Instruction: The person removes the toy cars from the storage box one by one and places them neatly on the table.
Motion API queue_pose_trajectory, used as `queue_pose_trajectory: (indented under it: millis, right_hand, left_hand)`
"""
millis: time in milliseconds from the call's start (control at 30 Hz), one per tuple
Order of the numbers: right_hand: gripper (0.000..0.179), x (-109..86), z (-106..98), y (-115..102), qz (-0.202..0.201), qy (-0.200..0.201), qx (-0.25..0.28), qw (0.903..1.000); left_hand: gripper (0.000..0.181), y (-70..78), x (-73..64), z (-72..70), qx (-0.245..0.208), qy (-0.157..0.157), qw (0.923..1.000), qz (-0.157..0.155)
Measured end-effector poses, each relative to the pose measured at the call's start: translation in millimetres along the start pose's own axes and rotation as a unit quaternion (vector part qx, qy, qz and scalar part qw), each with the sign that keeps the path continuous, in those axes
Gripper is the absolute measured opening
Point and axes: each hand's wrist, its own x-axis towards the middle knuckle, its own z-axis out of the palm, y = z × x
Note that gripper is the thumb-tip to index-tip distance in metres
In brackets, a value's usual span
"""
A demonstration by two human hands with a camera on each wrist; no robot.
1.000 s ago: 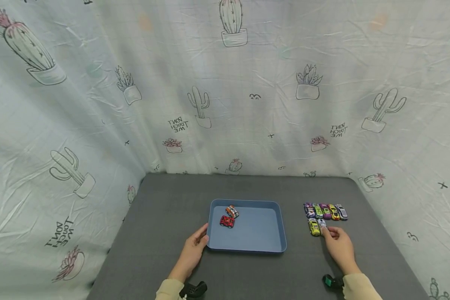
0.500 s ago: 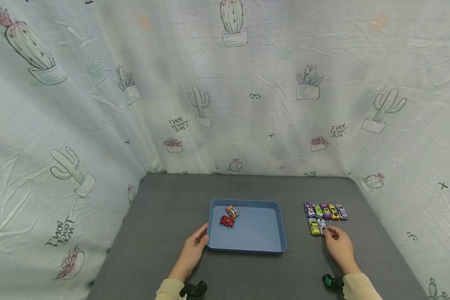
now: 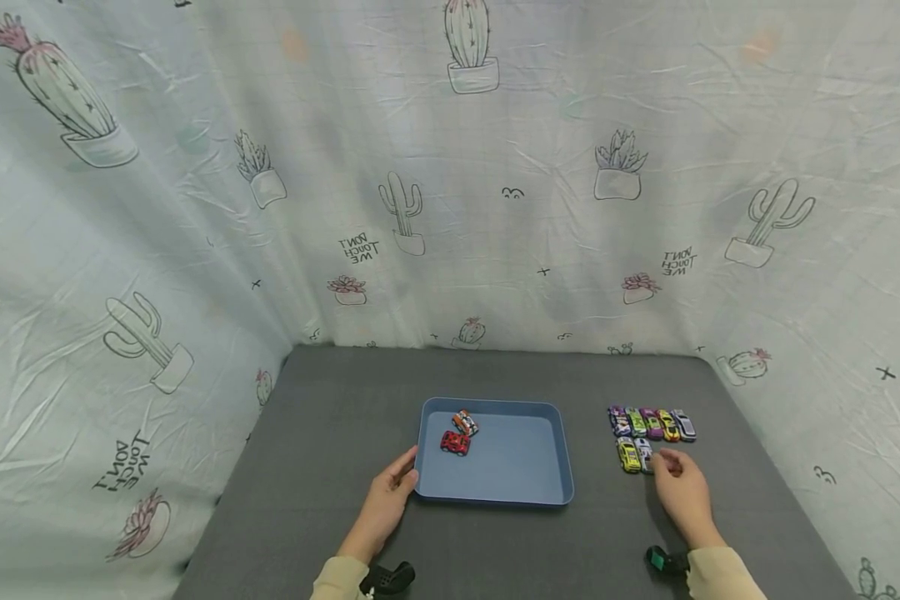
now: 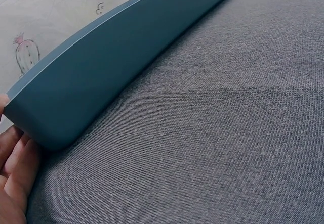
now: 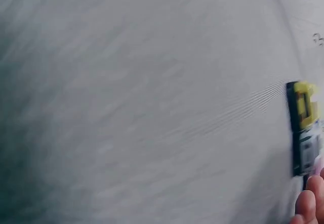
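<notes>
My left hand [image 3: 384, 502] grips the near-left edge of a blue rectangular tray [image 3: 495, 502]; in the left wrist view, a thumb lies at the rim and fingers [image 4: 23, 168] sit by the lower corner. Inside the tray, a red toy car [image 3: 455, 442] and an orange-and-white toy car [image 3: 465, 422] lie close together. My right hand [image 3: 682, 493] is just right of a white toy car [image 3: 644, 455], its fingers loosely bent and seemingly holding nothing. That car stands beside a yellow toy car [image 3: 629, 455]. The right wrist view is blurred, with fingertips [image 5: 306, 204] near the cars.
Behind the two cars is a row of several toy cars, among them a purple one [image 3: 652, 423] and a silver one [image 3: 683, 425]. The dark grey tabletop [image 3: 345, 400] meets a cactus-print curtain [image 3: 480, 208] at the back and sides.
My right hand's fingertips have drawn slightly right, off the white toy car, which now stands more exposed beside the yellow one. The left hand and tray have stayed put.
</notes>
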Motion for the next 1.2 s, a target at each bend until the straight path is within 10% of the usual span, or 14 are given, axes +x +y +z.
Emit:
queue_pose_trajectory:
  millis: [467, 933, 1200]
  right_hand:
    - [0.051, -4.7, 2.6, -66.1, -0.143, -0.031, 0.02, 0.9891]
    - [0.042, -32.5, 68.2, -131.1, -0.264, -0.104, 0.064, 0.9568]
    - [0.049, -65.8, 107.3, -157.8, -0.267, -0.194, 0.056, 0.9424]
  left_hand:
    - [0.046, 2.5, -0.5, 0.5, -0.019, -0.008, 0.9998, 0.008]
    - [0.046, -2.8, 0.4, 0.0, -0.003, -0.003, 1.0, 0.007]
    - [0.046, -4.0, 1.2, 0.1, 0.003, 0.001, 1.0, 0.002]
